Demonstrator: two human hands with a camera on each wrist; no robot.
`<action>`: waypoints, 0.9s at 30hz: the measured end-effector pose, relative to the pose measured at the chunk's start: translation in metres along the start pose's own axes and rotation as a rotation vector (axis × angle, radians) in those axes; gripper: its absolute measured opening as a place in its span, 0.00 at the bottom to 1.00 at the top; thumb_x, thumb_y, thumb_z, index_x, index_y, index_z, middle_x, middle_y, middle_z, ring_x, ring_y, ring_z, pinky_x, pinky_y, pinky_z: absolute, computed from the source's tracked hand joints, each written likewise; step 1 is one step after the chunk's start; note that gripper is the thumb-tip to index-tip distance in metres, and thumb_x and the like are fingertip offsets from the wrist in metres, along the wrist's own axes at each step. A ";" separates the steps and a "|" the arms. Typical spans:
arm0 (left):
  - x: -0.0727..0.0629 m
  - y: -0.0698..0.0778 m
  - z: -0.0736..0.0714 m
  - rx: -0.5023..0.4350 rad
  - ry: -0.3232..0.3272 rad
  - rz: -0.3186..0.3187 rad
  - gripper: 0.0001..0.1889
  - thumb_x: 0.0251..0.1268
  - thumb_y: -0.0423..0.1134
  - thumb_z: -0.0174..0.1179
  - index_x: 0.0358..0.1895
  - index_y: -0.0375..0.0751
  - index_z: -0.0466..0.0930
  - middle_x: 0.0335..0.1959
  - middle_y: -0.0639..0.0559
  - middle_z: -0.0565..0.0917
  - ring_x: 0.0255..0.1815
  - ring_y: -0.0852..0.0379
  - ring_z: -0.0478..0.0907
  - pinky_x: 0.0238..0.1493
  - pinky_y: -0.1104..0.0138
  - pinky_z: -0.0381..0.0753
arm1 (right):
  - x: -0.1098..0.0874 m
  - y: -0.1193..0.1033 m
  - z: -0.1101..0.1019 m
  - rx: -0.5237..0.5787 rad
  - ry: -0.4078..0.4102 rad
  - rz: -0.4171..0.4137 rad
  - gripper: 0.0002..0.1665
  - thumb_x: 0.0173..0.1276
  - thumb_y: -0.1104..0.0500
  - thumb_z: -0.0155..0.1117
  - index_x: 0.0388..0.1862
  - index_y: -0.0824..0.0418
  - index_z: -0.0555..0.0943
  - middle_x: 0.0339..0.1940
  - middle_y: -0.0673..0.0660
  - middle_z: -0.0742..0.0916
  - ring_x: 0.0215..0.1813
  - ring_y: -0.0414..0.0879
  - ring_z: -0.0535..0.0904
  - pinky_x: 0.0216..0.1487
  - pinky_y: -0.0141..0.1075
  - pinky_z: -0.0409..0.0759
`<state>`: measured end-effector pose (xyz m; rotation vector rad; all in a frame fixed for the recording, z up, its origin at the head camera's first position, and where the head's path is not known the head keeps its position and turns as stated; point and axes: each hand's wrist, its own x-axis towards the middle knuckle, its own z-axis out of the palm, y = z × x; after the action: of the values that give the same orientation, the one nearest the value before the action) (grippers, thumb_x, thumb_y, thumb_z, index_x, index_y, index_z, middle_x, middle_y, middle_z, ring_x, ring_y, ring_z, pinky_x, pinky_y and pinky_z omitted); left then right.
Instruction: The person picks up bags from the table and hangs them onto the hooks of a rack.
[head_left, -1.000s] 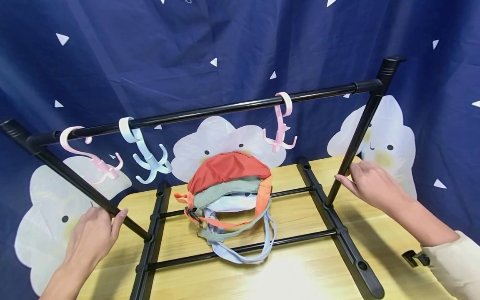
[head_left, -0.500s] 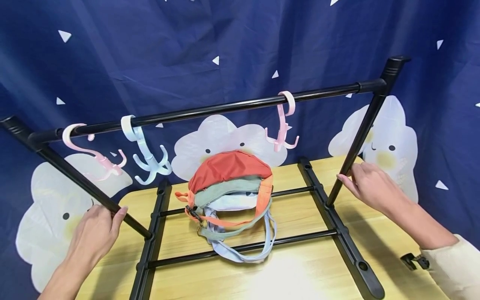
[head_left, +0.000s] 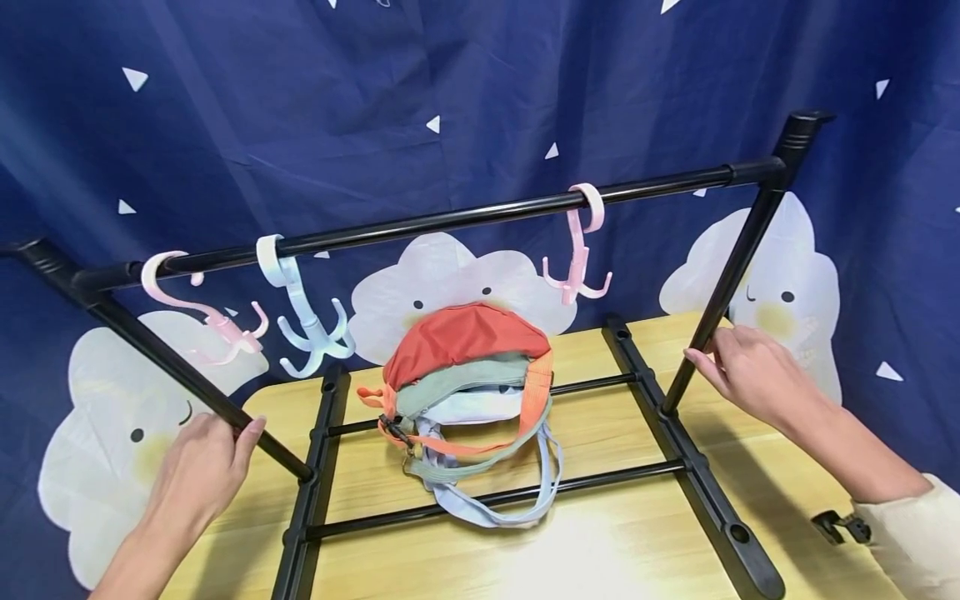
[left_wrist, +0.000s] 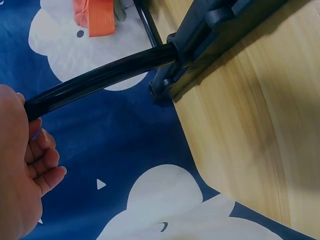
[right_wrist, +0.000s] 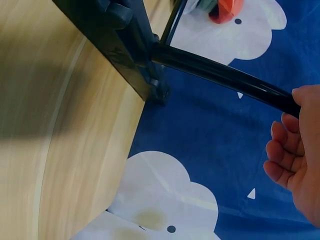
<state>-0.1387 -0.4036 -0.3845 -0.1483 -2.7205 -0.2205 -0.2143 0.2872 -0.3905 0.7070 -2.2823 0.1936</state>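
A black metal clothes rack (head_left: 450, 221) stands on a wooden table, its two posts leaning outward. My left hand (head_left: 198, 471) grips the left post low down, thumb along it; the left wrist view shows the fingers curled at the black tube (left_wrist: 100, 77). On the other side my right hand (head_left: 757, 371) holds the right post with thumb and fingers, just above the base. From the top bar hang a pink hook (head_left: 217, 321) and a light blue hook (head_left: 307, 321) at left, and another pink hook (head_left: 577, 258) at right.
Bags in red, grey-green and pale blue (head_left: 468, 358) lie bunched over the rack's lower crossbars, straps forward. A small black clip-like object (head_left: 842, 527) lies on the table (head_left: 600, 550) by the right sleeve. A blue curtain (head_left: 480, 100) with clouds hangs behind.
The rack has shifted slightly to the right against the curtain, with both hands still holding its posts. The hooks and the bags have moved a little to the right too.
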 end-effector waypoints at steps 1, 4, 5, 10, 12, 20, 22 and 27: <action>0.000 0.000 0.000 0.001 -0.003 -0.001 0.23 0.82 0.50 0.52 0.27 0.38 0.75 0.23 0.47 0.73 0.32 0.43 0.75 0.33 0.55 0.68 | 0.000 0.000 0.000 -0.001 0.000 0.002 0.39 0.83 0.34 0.42 0.22 0.63 0.71 0.16 0.53 0.73 0.20 0.48 0.66 0.21 0.43 0.67; 0.002 -0.001 0.000 0.000 0.003 0.004 0.23 0.82 0.50 0.52 0.27 0.38 0.75 0.23 0.47 0.73 0.30 0.45 0.74 0.31 0.56 0.68 | 0.000 -0.001 -0.001 -0.004 0.001 0.008 0.39 0.83 0.34 0.42 0.23 0.63 0.71 0.16 0.53 0.73 0.20 0.48 0.67 0.21 0.44 0.67; 0.002 -0.001 0.000 -0.001 0.009 0.009 0.22 0.82 0.50 0.52 0.28 0.38 0.76 0.23 0.48 0.73 0.30 0.45 0.74 0.31 0.56 0.68 | 0.000 -0.001 -0.001 -0.007 0.003 0.006 0.39 0.83 0.33 0.41 0.23 0.63 0.71 0.17 0.53 0.73 0.20 0.48 0.67 0.21 0.44 0.67; 0.002 -0.001 0.000 0.004 0.024 0.021 0.22 0.82 0.50 0.52 0.28 0.38 0.76 0.22 0.50 0.71 0.29 0.48 0.72 0.30 0.57 0.67 | 0.001 -0.001 -0.002 -0.021 0.004 -0.007 0.41 0.83 0.32 0.37 0.23 0.63 0.71 0.16 0.53 0.72 0.20 0.47 0.66 0.22 0.43 0.66; 0.002 -0.001 -0.001 0.006 0.021 0.019 0.22 0.82 0.50 0.52 0.27 0.39 0.75 0.21 0.50 0.71 0.28 0.50 0.71 0.29 0.59 0.66 | 0.001 -0.002 -0.002 -0.021 -0.001 -0.001 0.40 0.83 0.33 0.38 0.23 0.63 0.71 0.16 0.53 0.72 0.20 0.47 0.65 0.22 0.43 0.66; 0.001 -0.001 -0.001 0.018 0.023 0.038 0.22 0.81 0.50 0.53 0.27 0.39 0.75 0.20 0.52 0.69 0.29 0.51 0.71 0.31 0.59 0.67 | -0.002 -0.002 -0.002 -0.024 -0.023 0.027 0.36 0.83 0.37 0.45 0.23 0.63 0.70 0.16 0.52 0.72 0.20 0.47 0.65 0.22 0.43 0.65; 0.001 -0.001 -0.002 0.020 0.020 0.039 0.22 0.81 0.50 0.52 0.29 0.39 0.76 0.20 0.53 0.70 0.29 0.50 0.71 0.31 0.59 0.67 | -0.002 -0.002 -0.001 -0.026 -0.019 0.021 0.37 0.84 0.36 0.43 0.22 0.63 0.70 0.16 0.53 0.72 0.20 0.47 0.64 0.21 0.43 0.66; 0.001 0.000 -0.003 0.025 0.027 0.047 0.21 0.81 0.50 0.53 0.30 0.39 0.75 0.22 0.52 0.71 0.29 0.51 0.70 0.31 0.59 0.67 | -0.004 -0.001 0.000 -0.026 -0.012 0.006 0.39 0.84 0.35 0.41 0.23 0.64 0.70 0.16 0.54 0.73 0.20 0.47 0.65 0.22 0.44 0.66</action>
<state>-0.1385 -0.4040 -0.3818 -0.2008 -2.6882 -0.1736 -0.2119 0.2883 -0.3930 0.6891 -2.2945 0.1628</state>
